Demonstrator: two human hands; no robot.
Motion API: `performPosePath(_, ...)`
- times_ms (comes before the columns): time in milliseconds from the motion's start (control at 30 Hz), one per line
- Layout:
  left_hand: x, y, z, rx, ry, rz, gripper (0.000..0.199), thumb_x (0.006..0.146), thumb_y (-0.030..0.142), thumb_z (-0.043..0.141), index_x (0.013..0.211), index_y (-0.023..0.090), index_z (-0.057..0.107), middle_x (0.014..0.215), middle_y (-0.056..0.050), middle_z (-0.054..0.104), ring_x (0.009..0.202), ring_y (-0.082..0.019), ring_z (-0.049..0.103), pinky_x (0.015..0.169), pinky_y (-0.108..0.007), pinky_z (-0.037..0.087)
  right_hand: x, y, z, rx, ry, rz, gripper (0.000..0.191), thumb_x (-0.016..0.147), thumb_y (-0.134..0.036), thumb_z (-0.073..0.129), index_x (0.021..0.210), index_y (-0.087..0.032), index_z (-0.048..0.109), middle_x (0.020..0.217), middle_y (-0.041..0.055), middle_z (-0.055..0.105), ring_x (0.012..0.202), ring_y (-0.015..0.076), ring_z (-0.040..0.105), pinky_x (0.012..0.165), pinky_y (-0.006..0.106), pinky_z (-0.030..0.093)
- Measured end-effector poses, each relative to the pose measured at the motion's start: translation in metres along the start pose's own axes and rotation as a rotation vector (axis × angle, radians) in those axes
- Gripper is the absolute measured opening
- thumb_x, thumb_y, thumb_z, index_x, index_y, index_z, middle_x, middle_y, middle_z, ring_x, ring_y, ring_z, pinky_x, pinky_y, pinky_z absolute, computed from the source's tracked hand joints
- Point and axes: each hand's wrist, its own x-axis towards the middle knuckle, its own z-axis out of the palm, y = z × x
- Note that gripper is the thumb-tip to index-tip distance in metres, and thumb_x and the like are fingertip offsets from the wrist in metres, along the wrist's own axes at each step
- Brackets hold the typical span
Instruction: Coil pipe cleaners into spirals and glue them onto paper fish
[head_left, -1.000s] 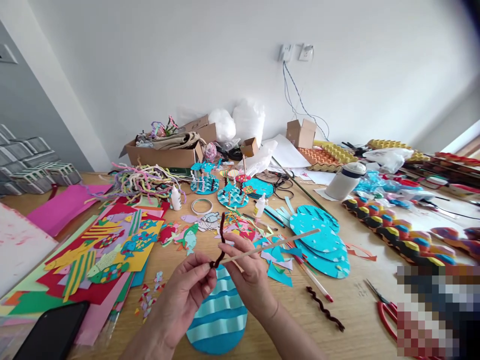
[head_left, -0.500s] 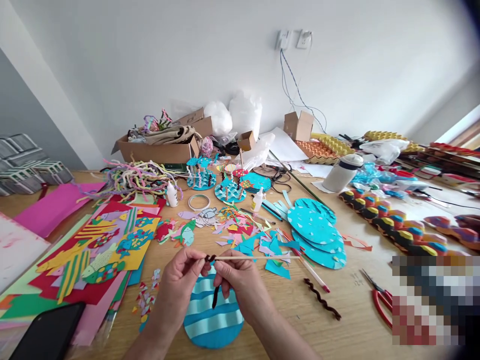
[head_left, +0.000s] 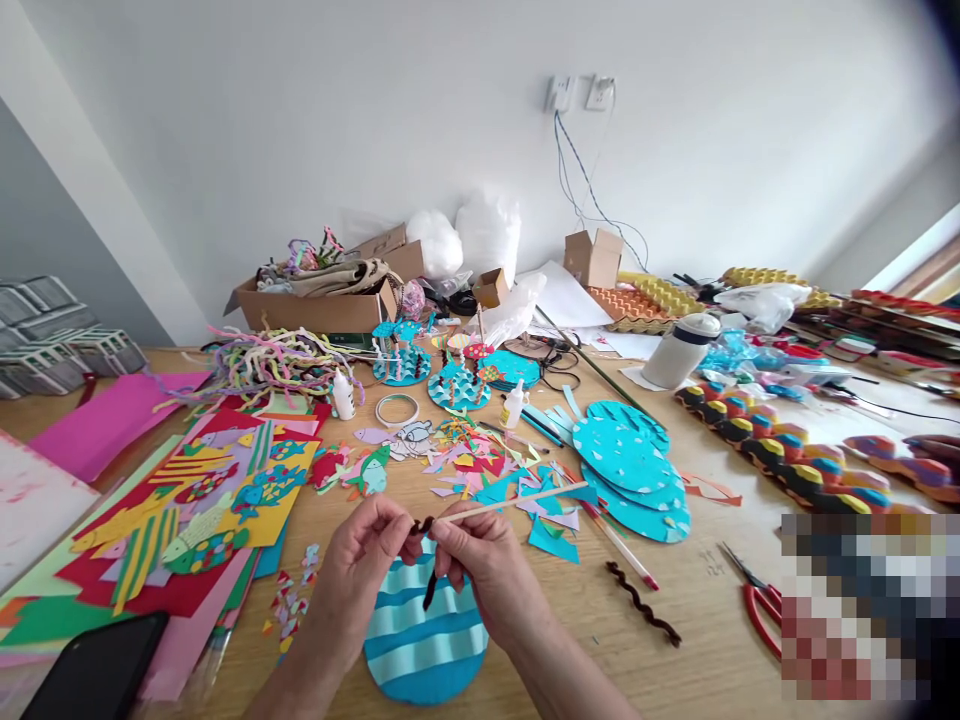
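Note:
My left hand [head_left: 364, 560] pinches one end of a dark brown pipe cleaner [head_left: 429, 592], which is twisted around the tip of a thin wooden stick [head_left: 532, 497]. Fingers of my right hand [head_left: 484, 560] are closed on the stick just beside the twist, and the loose tail of the pipe cleaner hangs below them. The stick's far end points right and slightly up. Beneath both hands lies a blue disc [head_left: 427, 690] with wavy light-blue paper strips. A coiled brown pipe cleaner [head_left: 641, 602] rests on the table at the right, near a white pen-like stick with a red end [head_left: 628, 556].
Red-handled scissors [head_left: 759, 600] lie at right; a black phone [head_left: 97, 665] sits front left. Paper fish [head_left: 202, 545] cover coloured sheets. Paper scraps [head_left: 480, 465], glue bottles [head_left: 514, 405], stacked blue discs [head_left: 630, 455] and a pipe cleaner heap [head_left: 277, 365] spread behind.
The stick has tilted, its right end rising from near level. My left fingers have shifted slightly at the twisted end. The view has moved a little.

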Motion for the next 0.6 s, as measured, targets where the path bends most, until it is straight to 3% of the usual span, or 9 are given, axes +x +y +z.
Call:
performPosePath(100, 0.006, 0.003, -0.001, -0.01, -0.022, -0.054, 0.023, 0.072, 0.033, 0.064, 0.058, 0.018, 0.052, 0.051, 0.003, 0.053, 0.051, -0.011, 0.047, 0.05, -0.02, 0.038, 0.001, 0.0, -0.001, -0.045, -0.037, -0.019, 0.027, 0.067, -0.035, 0.068, 0.055, -0.013, 0.06, 0.043, -0.004, 0.051, 0.036, 0.004, 0.037, 0.036, 0.017, 0.026)
performPosePath(200, 0.011, 0.003, -0.004, 0.015, -0.119, -0.098, 0.022, 0.071, 0.029, 0.065, 0.06, 0.017, 0.05, 0.051, 0.004, 0.052, 0.05, -0.009, 0.045, 0.05, -0.019, 0.036, 0.004, 0.001, -0.004, -0.093, -0.059, -0.007, 0.029, 0.066, -0.039, 0.069, 0.054, -0.014, 0.058, 0.042, -0.0034, 0.053, 0.035, 0.0048, 0.038, 0.036, 0.017, 0.027)
performPosePath(367, 0.015, 0.0, -0.008, 0.013, -0.246, -0.15, 0.012, 0.07, 0.025, 0.061, 0.077, 0.018, 0.054, 0.053, 0.006, 0.049, 0.049, -0.009, 0.044, 0.049, -0.02, 0.035, 0.007, 0.003, -0.011, -0.198, -0.072, 0.018, 0.035, 0.063, -0.047, 0.069, 0.053, -0.015, 0.057, 0.04, -0.0032, 0.052, 0.034, 0.0051, 0.036, 0.036, 0.019, 0.025)
performPosePath(467, 0.017, 0.003, -0.006, 0.209, -0.258, -0.104, 0.008, 0.068, 0.02, 0.057, 0.075, 0.017, 0.059, 0.054, 0.005, 0.049, 0.05, -0.011, 0.045, 0.05, -0.022, 0.035, 0.011, 0.005, -0.015, -0.273, -0.057, -0.009, 0.038, 0.062, -0.049, 0.069, 0.049, -0.016, 0.057, 0.04, -0.0028, 0.05, 0.036, 0.0054, 0.033, 0.037, 0.021, 0.021)
performPosePath(600, 0.016, 0.01, -0.002, 0.604, -0.116, 0.095, 0.01, 0.068, 0.011, 0.054, 0.061, 0.018, 0.058, 0.058, 0.002, 0.052, 0.055, -0.012, 0.047, 0.052, -0.022, 0.035, 0.013, 0.009, -0.014, -0.3, -0.039, 0.009, 0.041, 0.06, -0.052, 0.068, 0.046, -0.016, 0.055, 0.036, -0.003, 0.048, 0.037, 0.0057, 0.029, 0.04, 0.022, 0.017)
